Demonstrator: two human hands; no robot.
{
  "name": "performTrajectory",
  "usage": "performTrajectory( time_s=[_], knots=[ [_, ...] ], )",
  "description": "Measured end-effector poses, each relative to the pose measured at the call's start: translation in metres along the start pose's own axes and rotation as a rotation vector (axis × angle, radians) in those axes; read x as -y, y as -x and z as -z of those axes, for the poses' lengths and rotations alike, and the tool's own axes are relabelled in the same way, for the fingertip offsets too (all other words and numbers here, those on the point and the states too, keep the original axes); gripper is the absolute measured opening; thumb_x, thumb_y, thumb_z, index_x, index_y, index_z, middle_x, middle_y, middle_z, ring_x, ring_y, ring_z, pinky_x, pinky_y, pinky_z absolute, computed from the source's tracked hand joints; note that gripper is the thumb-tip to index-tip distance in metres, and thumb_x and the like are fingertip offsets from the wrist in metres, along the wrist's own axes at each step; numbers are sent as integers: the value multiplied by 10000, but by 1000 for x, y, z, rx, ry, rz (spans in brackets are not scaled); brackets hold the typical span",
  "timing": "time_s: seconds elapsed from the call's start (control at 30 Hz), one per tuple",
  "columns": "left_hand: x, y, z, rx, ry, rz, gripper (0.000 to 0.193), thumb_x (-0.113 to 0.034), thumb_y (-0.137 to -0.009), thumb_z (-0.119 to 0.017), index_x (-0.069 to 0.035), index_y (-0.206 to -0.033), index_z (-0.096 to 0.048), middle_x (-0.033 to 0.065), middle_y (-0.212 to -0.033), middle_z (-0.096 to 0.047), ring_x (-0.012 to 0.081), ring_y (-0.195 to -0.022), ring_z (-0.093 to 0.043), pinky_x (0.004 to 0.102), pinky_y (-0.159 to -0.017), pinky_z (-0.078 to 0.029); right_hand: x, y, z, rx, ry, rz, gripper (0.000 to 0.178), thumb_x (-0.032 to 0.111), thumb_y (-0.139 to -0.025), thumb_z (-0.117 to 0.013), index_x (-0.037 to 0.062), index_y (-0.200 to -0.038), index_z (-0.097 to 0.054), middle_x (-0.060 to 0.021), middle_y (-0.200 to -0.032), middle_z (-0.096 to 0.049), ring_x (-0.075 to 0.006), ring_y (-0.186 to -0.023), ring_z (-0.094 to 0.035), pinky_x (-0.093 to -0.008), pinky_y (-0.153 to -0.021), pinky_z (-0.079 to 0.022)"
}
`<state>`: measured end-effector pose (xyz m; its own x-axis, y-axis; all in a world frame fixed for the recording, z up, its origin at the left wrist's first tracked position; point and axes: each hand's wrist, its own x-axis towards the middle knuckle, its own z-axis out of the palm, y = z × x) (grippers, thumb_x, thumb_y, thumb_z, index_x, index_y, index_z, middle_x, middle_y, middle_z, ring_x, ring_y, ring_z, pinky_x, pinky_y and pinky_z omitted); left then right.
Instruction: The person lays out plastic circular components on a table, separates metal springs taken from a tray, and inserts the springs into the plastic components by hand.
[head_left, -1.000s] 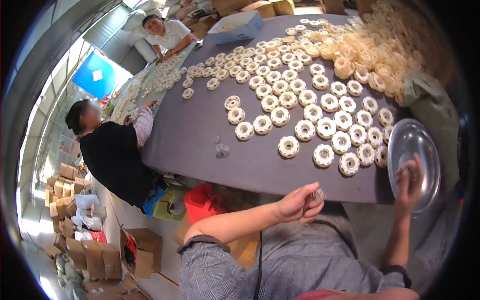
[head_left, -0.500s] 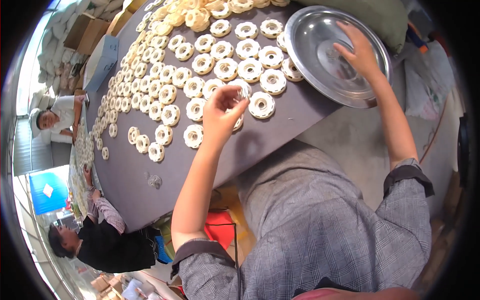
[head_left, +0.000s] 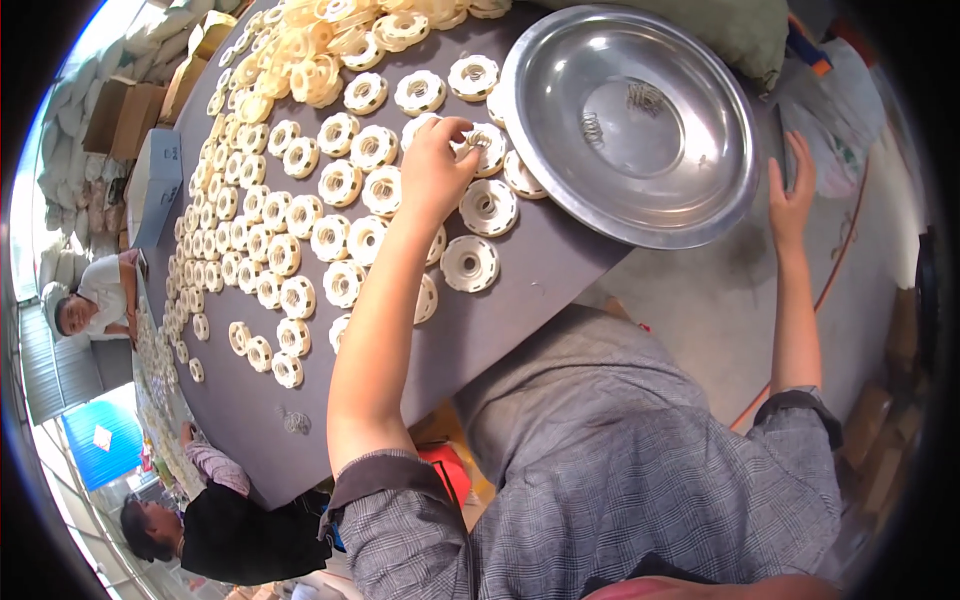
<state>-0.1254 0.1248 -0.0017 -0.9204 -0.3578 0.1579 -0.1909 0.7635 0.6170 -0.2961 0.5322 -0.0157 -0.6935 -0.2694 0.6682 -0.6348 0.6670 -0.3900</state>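
Observation:
My left hand [head_left: 435,172] is over the rows of cream ring-shaped plastic parts, its fingers curled and its thumb and forefinger closed around a small metal coil spring [head_left: 476,145]. The spring is at a cream ring [head_left: 491,152] beside the pan; whether it touches the ring I cannot tell. My right hand [head_left: 793,190] is held off the table, just right of the round metal pan [head_left: 540,60], fingers apart and empty. In the pan lie a loose coil spring [head_left: 593,130] and a small heap of springs [head_left: 645,98]. Several nearer rings, such as one ring [head_left: 470,264], have springs in their centres.
Cream rings are piled [head_left: 315,75] at the table's far side. A small clump of springs [head_left: 296,422] lies near the left front edge. A green sack [head_left: 690,30] is behind the pan. Two people, one in white [head_left: 105,295] and one in black [head_left: 245,535], are at the left.
My right hand has moved from over the pan to beyond its right rim, uncovering the springs inside. My left hand has gone to a ring nearer the pan. The whole view has shifted.

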Motion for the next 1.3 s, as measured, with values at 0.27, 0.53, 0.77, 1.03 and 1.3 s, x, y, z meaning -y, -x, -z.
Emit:
performTrajectory(
  time_s=[0.27, 0.53, 0.77, 1.03, 1.3],
  knots=[
    [5, 7, -11, -50, 550, 88, 328, 28, -716, -598, 18, -1014, -461, 96, -922, -549, 159, -845, -555, 270, -731, -468, -111, -17, -27, -308, -214, -435, 446, 181, -830, -580, -14, -1211, -458, -151, -1222, -487, -247, -1182, -430, -324, -1006, -313],
    [-23, 42, 30, -113, 711, 280, 269, 36, -740, -535, -8, -998, -476, 56, -924, -534, 124, -801, -533, 234, -693, -445, -191, -123, -84, -227, 79, -214, 484, 215, -773, -614, 32, -1191, -454, -195, -1164, -505, -343, -1114, -452, -395, -960, -356],
    [-20, 21, 25, -101, 587, 297, 250, -10, -759, -623, 15, -987, -524, 44, -865, -562, 102, -783, -546, 235, -726, -462, -369, -135, -146, -23, 210, -55, 442, 129, -829, -460, -12, -1246, -427, -211, -1222, -492, -346, -1150, -454, -399, -982, -345],
    [-20, -12, 16, 122, -91, 106, 225, -141, -675, -688, -54, -873, -625, 54, -782, -589, 188, -669, -557, 297, -625, -459, -469, -167, -185, 198, 242, -95, 544, 405, -843, -466, 92, -1285, -412, -169, -1279, -452, -309, -1179, -435, -378, -967, -339],
    [-31, -25, -5, 190, -248, 23, 279, -231, -674, -698, -72, -887, -612, 68, -790, -567, 240, -739, -574, 352, -652, -467, -466, -127, -166, 252, 506, -394, 564, 496, -834, -422, 171, -1295, -408, -129, -1289, -455, -301, -1169, -447, -384, -949, -357]
  ],
)
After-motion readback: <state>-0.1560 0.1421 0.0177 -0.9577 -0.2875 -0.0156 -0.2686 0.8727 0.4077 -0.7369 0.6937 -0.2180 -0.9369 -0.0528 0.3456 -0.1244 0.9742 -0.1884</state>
